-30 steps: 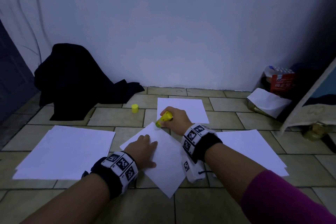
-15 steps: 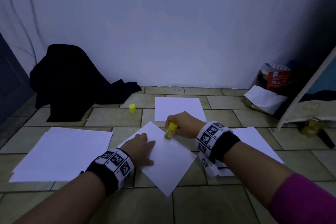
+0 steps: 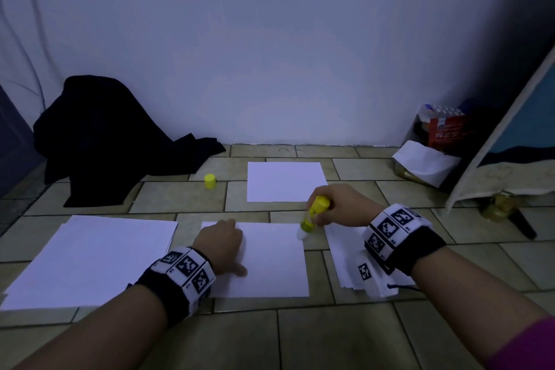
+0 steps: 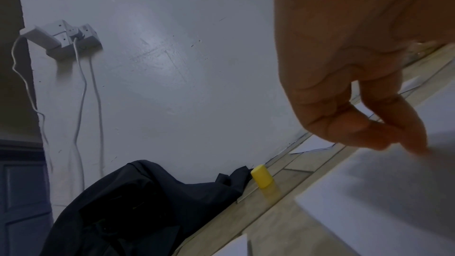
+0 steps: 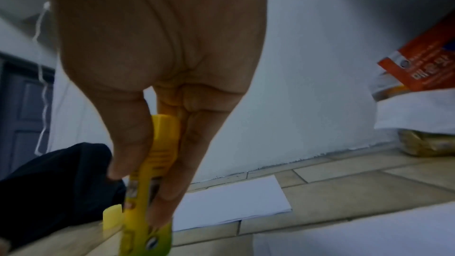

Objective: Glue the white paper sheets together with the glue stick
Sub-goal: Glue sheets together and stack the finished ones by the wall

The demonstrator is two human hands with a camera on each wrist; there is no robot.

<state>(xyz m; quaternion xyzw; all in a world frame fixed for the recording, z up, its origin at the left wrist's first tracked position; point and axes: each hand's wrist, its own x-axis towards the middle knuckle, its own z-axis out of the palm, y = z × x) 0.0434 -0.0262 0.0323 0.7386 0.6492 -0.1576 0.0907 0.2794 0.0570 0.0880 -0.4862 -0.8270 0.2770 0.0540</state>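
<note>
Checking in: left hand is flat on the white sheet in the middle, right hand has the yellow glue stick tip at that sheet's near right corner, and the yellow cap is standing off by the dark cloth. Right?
One slip: the head view shows the right hand holding the yellow glue stick with its tip at the far right corner of the middle white paper sheet, not the near one. The rest holds: the left hand rests on that sheet, and the small yellow cap stands near the dark cloth.

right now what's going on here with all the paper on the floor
A person is gluing paper on a tiled floor. The right hand grips a yellow glue stick, tip down at the far right corner of the white sheet. The left hand presses that sheet flat. The glue cap stands apart, near a dark cloth.
</note>
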